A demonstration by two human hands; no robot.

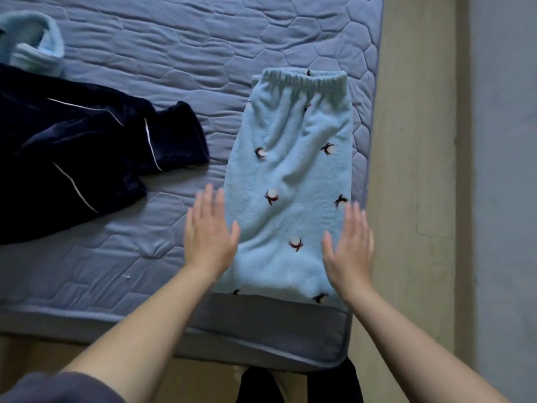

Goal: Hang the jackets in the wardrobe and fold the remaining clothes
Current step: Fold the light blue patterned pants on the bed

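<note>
Fleece trousers (293, 181), light blue and folded lengthwise, lie on the quilted mattress (162, 68) near its right edge, waistband away from you. Your left hand (209, 231) and right hand (350, 242) flank their near end, fingers straight, gripping nothing; blur hides whether they touch.

Blue quilted mattress (174, 53): honeycomb stitching, fabric lightly creased, darker blue-grey side band (261, 338) along its near edge. Small white speck (126, 276) on the mattress top, close to that near edge. Beige floor (412, 170) lies just beside the mattress's right edge. Pale grey wall (505, 170) stands beyond the floor, well apart from the mattress.
</note>
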